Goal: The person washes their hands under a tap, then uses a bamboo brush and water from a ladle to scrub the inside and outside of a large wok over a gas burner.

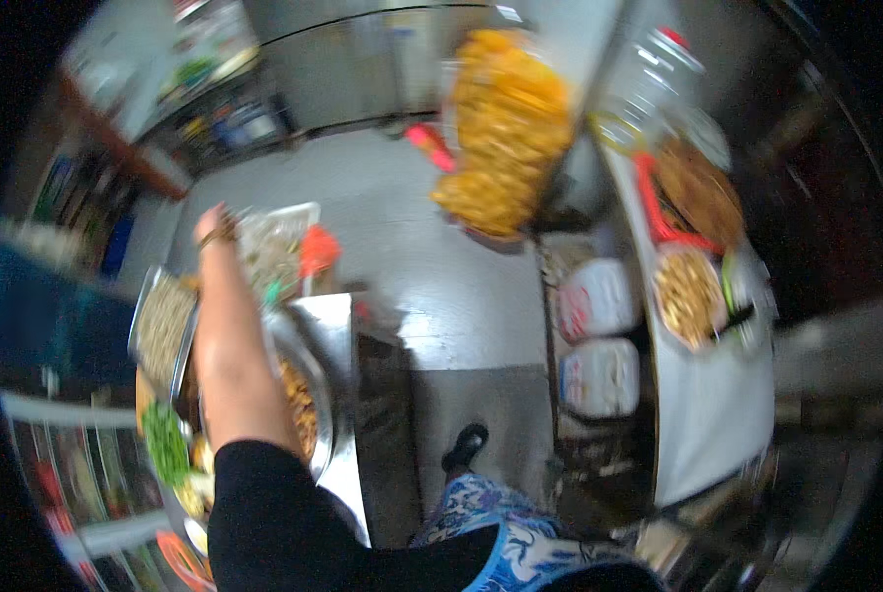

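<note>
My left arm stretches out over the left-hand work surface, which is shiny metal. At its far end my left hand wears a band at the wrist. Blur and the angle hide its fingers, so I cannot tell whether it grips anything. Just right of the hand is a pale tray with clear plastic and greyish food. A metal tray of pale, stringy food lies on the near left. Partly behind my forearm is a large metal bowl with brown pieces of food. My right hand is out of view.
Green vegetables lie left of my arm. Across the grey floor stands a large heap of yellow-orange bagged items. The right-hand counter carries a bowl of pale pieces and a red basket; white tubs sit below.
</note>
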`<move>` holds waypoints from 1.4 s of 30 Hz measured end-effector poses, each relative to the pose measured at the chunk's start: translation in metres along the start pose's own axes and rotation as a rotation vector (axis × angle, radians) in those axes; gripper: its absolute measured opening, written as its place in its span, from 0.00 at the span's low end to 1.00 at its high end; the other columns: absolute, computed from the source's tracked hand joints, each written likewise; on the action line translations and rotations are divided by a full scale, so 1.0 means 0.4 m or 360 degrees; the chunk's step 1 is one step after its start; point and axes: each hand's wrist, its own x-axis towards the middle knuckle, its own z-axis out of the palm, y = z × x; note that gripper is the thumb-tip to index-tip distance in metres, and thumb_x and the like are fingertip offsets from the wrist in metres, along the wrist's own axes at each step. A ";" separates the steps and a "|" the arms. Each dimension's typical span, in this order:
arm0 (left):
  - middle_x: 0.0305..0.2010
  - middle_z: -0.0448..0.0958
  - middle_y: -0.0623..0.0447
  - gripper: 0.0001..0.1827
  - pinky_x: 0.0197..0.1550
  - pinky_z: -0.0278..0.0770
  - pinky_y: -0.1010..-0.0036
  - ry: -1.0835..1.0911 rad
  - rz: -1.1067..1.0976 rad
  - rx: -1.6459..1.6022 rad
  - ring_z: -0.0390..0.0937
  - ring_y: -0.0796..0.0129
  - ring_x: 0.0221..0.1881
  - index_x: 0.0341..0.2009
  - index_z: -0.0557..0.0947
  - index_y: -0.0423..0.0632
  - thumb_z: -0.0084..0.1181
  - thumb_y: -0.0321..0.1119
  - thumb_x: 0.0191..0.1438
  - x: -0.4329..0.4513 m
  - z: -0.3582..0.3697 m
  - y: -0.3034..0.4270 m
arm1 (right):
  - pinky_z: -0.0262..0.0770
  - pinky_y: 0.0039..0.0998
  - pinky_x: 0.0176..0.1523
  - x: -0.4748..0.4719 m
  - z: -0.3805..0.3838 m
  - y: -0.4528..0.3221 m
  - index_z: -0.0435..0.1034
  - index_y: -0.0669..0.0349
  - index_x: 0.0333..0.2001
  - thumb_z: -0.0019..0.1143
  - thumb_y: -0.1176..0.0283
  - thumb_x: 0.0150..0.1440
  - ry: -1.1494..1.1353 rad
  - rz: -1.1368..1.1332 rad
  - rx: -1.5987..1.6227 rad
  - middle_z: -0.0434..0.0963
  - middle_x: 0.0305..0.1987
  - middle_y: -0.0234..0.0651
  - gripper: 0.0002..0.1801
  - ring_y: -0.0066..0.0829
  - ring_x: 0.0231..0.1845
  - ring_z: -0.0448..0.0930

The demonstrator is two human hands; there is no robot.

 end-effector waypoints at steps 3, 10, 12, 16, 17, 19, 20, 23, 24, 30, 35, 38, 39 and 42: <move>0.62 0.65 0.45 0.25 0.62 0.60 0.59 -0.0363 -0.0367 -0.0123 0.64 0.55 0.61 0.60 0.68 0.41 0.38 0.47 0.67 0.013 0.016 -0.017 | 0.75 0.38 0.40 -0.142 0.003 0.119 0.69 0.61 0.49 0.50 0.65 0.62 -0.0089 -0.0087 -0.0305 0.79 0.36 0.39 0.15 0.38 0.37 0.79; 0.22 0.64 0.61 0.15 0.21 0.64 0.79 -0.1475 -0.0805 -0.0155 0.60 0.77 0.20 0.25 0.66 0.55 0.43 0.40 0.66 -0.525 0.319 -0.205 | 0.78 0.41 0.49 -0.352 0.114 0.282 0.70 0.60 0.54 0.48 0.69 0.61 0.0259 -0.0352 -0.0516 0.76 0.52 0.44 0.19 0.38 0.48 0.80; 0.20 0.67 0.65 0.15 0.17 0.62 0.80 -0.1674 -0.1051 0.0380 0.61 0.78 0.16 0.24 0.71 0.59 0.48 0.44 0.64 -0.851 0.367 -0.276 | 0.77 0.42 0.50 -0.425 0.143 0.353 0.72 0.58 0.53 0.48 0.66 0.61 0.0453 -0.0161 -0.0175 0.78 0.50 0.43 0.18 0.41 0.48 0.80; 0.15 0.65 0.61 0.18 0.14 0.56 0.75 -0.2548 -0.0913 0.1100 0.60 0.74 0.13 0.21 0.69 0.55 0.50 0.43 0.63 -1.558 0.251 -0.315 | 0.77 0.45 0.45 -0.603 0.241 0.562 0.76 0.52 0.44 0.51 0.61 0.61 0.0756 0.0353 0.0239 0.82 0.38 0.40 0.13 0.47 0.41 0.81; 0.14 0.65 0.59 0.19 0.14 0.56 0.74 -0.2820 -0.0597 0.1168 0.59 0.72 0.12 0.20 0.68 0.55 0.50 0.43 0.64 -1.735 0.197 -0.306 | 0.78 0.44 0.44 -0.643 0.261 0.645 0.78 0.51 0.42 0.51 0.59 0.61 0.0761 0.0443 0.0263 0.82 0.37 0.38 0.12 0.46 0.41 0.81; 0.12 0.63 0.57 0.20 0.15 0.56 0.72 -0.3239 -0.0550 0.1229 0.58 0.71 0.12 0.20 0.68 0.52 0.49 0.43 0.65 -2.032 0.114 -0.266 | 0.78 0.44 0.41 -0.718 0.316 0.787 0.79 0.51 0.34 0.59 0.58 0.57 0.1069 0.0546 0.0382 0.82 0.32 0.40 0.11 0.46 0.36 0.82; 0.13 0.64 0.56 0.20 0.15 0.56 0.73 -0.3409 -0.0507 0.1218 0.59 0.71 0.12 0.20 0.69 0.51 0.49 0.43 0.65 -2.175 0.074 -0.250 | 0.78 0.44 0.40 -0.752 0.336 0.864 0.79 0.51 0.33 0.61 0.57 0.56 0.1135 0.0601 0.0425 0.82 0.31 0.40 0.11 0.46 0.35 0.82; 0.16 0.66 0.56 0.20 0.17 0.56 0.76 -0.3618 -0.0507 0.1322 0.59 0.73 0.13 0.22 0.70 0.48 0.49 0.43 0.66 -2.524 -0.035 -0.193 | 0.77 0.44 0.38 -0.834 0.361 1.050 0.80 0.52 0.31 0.60 0.54 0.56 0.1248 0.0746 0.0692 0.82 0.30 0.42 0.15 0.47 0.33 0.82; 0.17 0.66 0.56 0.20 0.17 0.56 0.76 -0.3664 -0.0553 0.1378 0.59 0.74 0.14 0.23 0.71 0.47 0.48 0.42 0.67 -2.624 -0.068 -0.179 | 0.77 0.44 0.38 -0.850 0.352 1.099 0.80 0.53 0.31 0.59 0.55 0.57 0.1238 0.0739 0.0845 0.82 0.30 0.42 0.15 0.47 0.33 0.82; 0.21 0.67 0.55 0.15 0.22 0.62 0.78 -0.4363 -0.0361 0.1397 0.63 0.74 0.21 0.30 0.74 0.43 0.45 0.37 0.68 -3.133 -0.237 -0.164 | 0.77 0.44 0.38 -0.877 0.196 1.297 0.78 0.56 0.32 0.57 0.59 0.59 0.1824 0.0188 0.1149 0.81 0.29 0.43 0.13 0.49 0.32 0.81; 0.54 0.75 0.43 0.25 0.56 0.73 0.65 -0.5178 0.0400 0.1210 0.75 0.61 0.54 0.62 0.67 0.41 0.51 0.41 0.65 -3.533 -0.367 -0.299 | 0.75 0.42 0.35 -0.968 0.103 1.473 0.77 0.57 0.28 0.61 0.58 0.56 0.1957 0.0453 0.0994 0.80 0.25 0.41 0.14 0.49 0.29 0.80; 0.78 0.37 0.35 0.52 0.73 0.28 0.43 -0.5114 0.2861 0.1559 0.33 0.46 0.78 0.74 0.49 0.49 0.55 0.61 0.55 -3.730 -0.467 -0.382 | 0.74 0.41 0.32 -1.087 0.128 1.643 0.76 0.58 0.24 0.64 0.55 0.54 0.2013 0.0798 0.0838 0.77 0.20 0.41 0.18 0.49 0.25 0.78; 0.73 0.53 0.32 0.46 0.72 0.32 0.38 -0.4712 0.3587 0.1310 0.46 0.42 0.76 0.74 0.51 0.50 0.54 0.54 0.58 -3.781 -0.510 -0.408 | 0.74 0.41 0.32 -1.136 0.154 1.710 0.76 0.58 0.25 0.63 0.55 0.55 0.1996 0.0887 0.0837 0.77 0.19 0.40 0.18 0.48 0.25 0.79; 0.54 0.78 0.39 0.37 0.71 0.33 0.33 -0.4752 0.3186 0.1734 0.65 0.41 0.66 0.71 0.60 0.54 0.54 0.41 0.57 -4.025 -0.557 -0.494 | 0.76 0.40 0.37 -1.258 0.287 1.890 0.77 0.59 0.34 0.60 0.62 0.59 0.1957 0.1249 0.0938 0.82 0.31 0.45 0.12 0.46 0.33 0.82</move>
